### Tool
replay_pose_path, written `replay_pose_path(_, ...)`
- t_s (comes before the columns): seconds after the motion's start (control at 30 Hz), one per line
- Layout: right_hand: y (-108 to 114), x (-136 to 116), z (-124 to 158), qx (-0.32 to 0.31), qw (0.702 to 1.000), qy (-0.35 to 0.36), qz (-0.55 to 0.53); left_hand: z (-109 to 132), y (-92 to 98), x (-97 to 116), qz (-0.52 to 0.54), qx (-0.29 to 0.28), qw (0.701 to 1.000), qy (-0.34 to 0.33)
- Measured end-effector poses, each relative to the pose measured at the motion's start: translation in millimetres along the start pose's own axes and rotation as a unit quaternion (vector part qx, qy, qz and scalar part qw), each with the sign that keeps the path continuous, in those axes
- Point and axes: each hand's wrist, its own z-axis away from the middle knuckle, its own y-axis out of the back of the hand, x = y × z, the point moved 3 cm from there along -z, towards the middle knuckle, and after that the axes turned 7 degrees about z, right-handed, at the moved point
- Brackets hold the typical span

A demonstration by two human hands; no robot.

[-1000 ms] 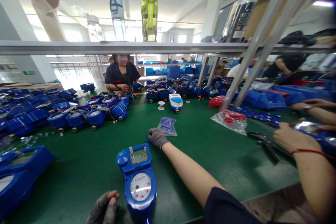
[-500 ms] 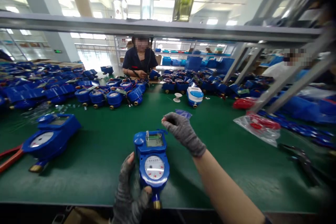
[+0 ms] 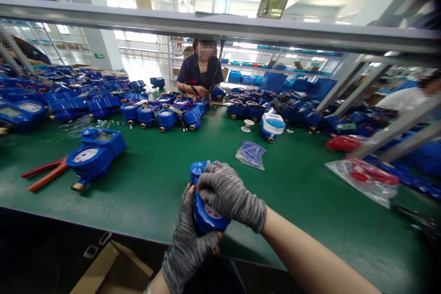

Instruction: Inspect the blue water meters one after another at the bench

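Observation:
A blue water meter [image 3: 208, 218] stands tilted at the front edge of the bench, its round dial partly covered. My left hand [image 3: 190, 239], in a grey fingerless glove, grips it from the left side and below. My right hand [image 3: 231, 194], gloved the same way, lies over the meter's display with fingers curled together. What those fingertips hold, if anything, is hidden. Further left, another blue water meter [image 3: 97, 154] lies on the green bench, next to red-handled pliers [image 3: 51, 172].
Rows of blue meters [image 3: 165, 117] line the far side. A white-and-blue meter [image 3: 273, 126], a white spool [image 3: 247, 125] and a bag of blue parts [image 3: 251, 154] lie ahead. Bagged red parts [image 3: 365, 177] lie right. A co-worker [image 3: 201, 71] sits opposite, under a shelf beam [image 3: 220, 25].
My right hand has come down from beyond the meter onto its display. My left hand has closed around the meter, which is now more tilted. The view has turned left.

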Motion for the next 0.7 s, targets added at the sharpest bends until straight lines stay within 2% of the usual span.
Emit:
replay_pose_path(0.17, -1, -2, -1, -0.006, 1.0, 0.009, 0.022, 1, 1.4, -8, -0.031, -0.005, 1.0, -0.002)
replay_pose_path(0.43, -6, -1, 31, 0.092, 0.988, 0.12, -0.001, -2, -0.8, -5, -0.055, 0.005, 0.997, -0.057)
replay_pose_path(0.7, -16, -14, 32, 0.132, 0.989, 0.07, 0.017, -1, 1.4, -8, -0.054, 0.007, 0.998, -0.032)
